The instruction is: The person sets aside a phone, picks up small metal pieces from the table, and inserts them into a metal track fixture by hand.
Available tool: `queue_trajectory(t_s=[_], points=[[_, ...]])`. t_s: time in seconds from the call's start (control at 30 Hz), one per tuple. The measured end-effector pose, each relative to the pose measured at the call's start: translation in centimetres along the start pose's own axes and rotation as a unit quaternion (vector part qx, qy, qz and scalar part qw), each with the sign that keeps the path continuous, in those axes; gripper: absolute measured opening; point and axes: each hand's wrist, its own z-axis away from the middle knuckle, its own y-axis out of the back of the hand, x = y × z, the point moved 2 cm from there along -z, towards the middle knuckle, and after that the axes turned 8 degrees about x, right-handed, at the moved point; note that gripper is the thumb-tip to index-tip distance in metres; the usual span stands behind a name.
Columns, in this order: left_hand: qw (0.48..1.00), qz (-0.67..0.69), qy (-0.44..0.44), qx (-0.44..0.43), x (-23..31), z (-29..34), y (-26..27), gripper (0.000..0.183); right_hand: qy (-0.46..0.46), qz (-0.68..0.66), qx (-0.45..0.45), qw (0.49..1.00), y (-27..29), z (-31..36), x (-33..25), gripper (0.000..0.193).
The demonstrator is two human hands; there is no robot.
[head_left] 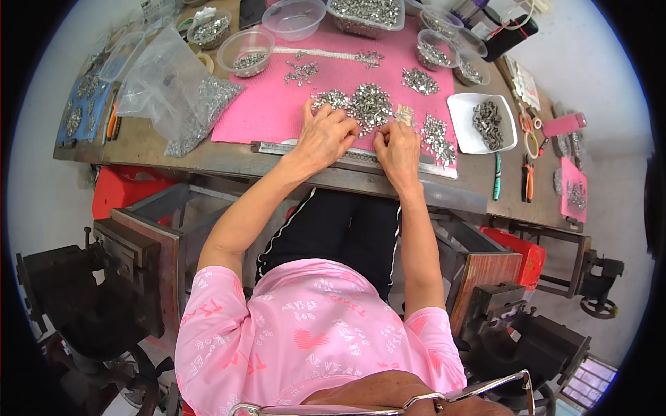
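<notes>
Small shiny metal pieces lie in loose heaps on a pink mat [246, 125]. The largest heap [371, 104] is just beyond my hands. My left hand [325, 135] is at the near side of a smaller heap [333, 99], with its thumb and fingertips bent together. Whatever they hold is too small to make out. My right hand [399, 151] is closed in a pinch near the front edge, and its fingertips hide what is between them. Beneath my hands a long metal strip [277, 148] runs along the table's front edge. A beige piece [404, 114] rests just past my right fingers.
A clear bag of metal parts [198, 111] lies at left. Plastic tubs [246, 52] line the back. A white tray [454, 125] with grey parts stands at right, near a green-handled tool [497, 177] and orange-handled pliers [528, 182]. Red stools [114, 191] sit below.
</notes>
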Motion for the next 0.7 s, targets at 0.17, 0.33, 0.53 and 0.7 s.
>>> queue_trajectory(t_s=[0.17, 0.33, 0.53, 0.7], points=[[1.000, 0.000, -0.015, -0.008, -0.2, 0.3, -0.1, 0.010, -0.022, -0.069, -0.046, 0.996, 0.7, -0.1, 0.7, 0.009], [0.999, 0.021, -0.004, -0.024, -0.5, 0.3, -0.2, 0.009, -0.044, -0.145, -0.071, 0.986, 3.5, 0.8, 0.3, 0.010], [0.998, 0.026, 0.003, -0.057, -0.4, 0.0, -0.1, 0.010, -0.013, -0.156, -0.089, 0.984, 5.1, 2.2, -1.0, 0.011], [0.999, 0.045, -0.009, -0.023, 0.0, 0.3, 0.0, 0.011, -0.006, -0.164, -0.080, 0.983, 5.2, 2.0, -0.8, 0.009]])
